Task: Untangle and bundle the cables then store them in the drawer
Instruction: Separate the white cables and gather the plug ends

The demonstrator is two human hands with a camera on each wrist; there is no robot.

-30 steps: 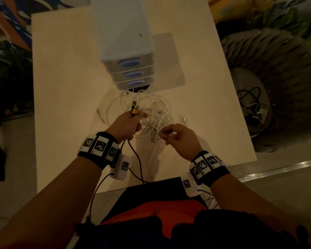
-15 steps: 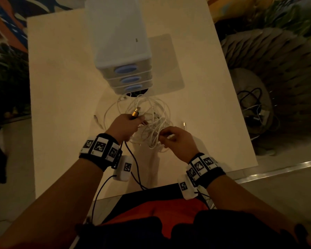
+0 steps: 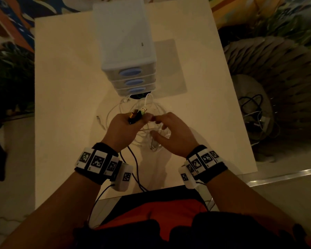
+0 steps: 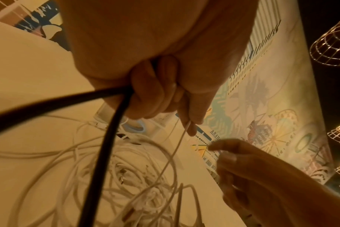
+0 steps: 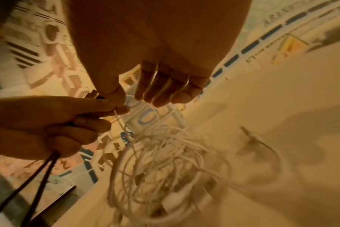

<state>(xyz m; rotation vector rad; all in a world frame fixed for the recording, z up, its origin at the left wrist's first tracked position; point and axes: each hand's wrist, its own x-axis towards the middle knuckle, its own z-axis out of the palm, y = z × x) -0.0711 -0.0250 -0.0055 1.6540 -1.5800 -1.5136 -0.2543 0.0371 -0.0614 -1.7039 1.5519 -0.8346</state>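
My left hand (image 3: pixel 138 121) grips a doubled black cable (image 3: pixel 133 159) with a gold connector (image 3: pixel 133 115), and holds a white plug (image 3: pixel 143 110) beside it. In the left wrist view this hand (image 4: pixel 165 99) pinches a thin white cable running down into the white tangle (image 4: pixel 136 161). That tangle (image 3: pixel 147 139) lies on the table (image 3: pixel 65 87) under both hands. My right hand (image 3: pixel 157 120) sits fingertip to fingertip with the left, fingers relaxed (image 5: pixel 161 95), thin white strands across them. The three-drawer unit (image 3: pixel 124 42) stands just behind, its drawers closed.
A loose cable end (image 3: pixel 99 121) lies on the table left of the tangle, and another connector (image 5: pixel 248 133) lies to its right. A woven chair (image 3: pixel 276 69) with more dark cables (image 3: pixel 255 112) stands off the table's right edge. The front table edge meets my body.
The right hand has moved up to the left hand. The white plug it pinched earlier now sits in the left hand beside the gold connector.
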